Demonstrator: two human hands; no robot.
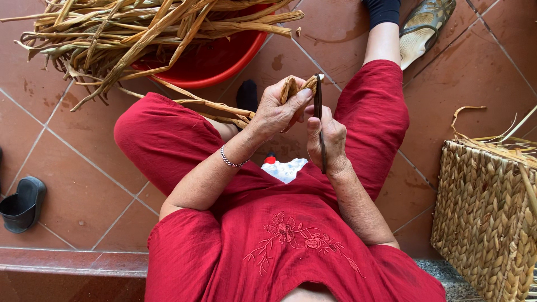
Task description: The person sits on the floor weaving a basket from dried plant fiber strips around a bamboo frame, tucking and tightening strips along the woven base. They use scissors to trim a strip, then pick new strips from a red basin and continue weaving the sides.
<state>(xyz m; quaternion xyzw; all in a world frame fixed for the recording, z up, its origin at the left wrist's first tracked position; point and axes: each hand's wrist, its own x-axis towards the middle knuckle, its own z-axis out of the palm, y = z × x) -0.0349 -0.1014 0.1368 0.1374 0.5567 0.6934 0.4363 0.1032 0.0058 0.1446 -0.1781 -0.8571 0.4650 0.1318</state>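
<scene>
Probably the dry leaf strip (293, 89) is light, bendy and easy to snap, so it is best pinched near its folded end. It is tan and flat, held up over the lap. The left hand (279, 109) pinches it, and the right hand (327, 140) is closed around a thin dark stick (320, 123) just beside it.
</scene>
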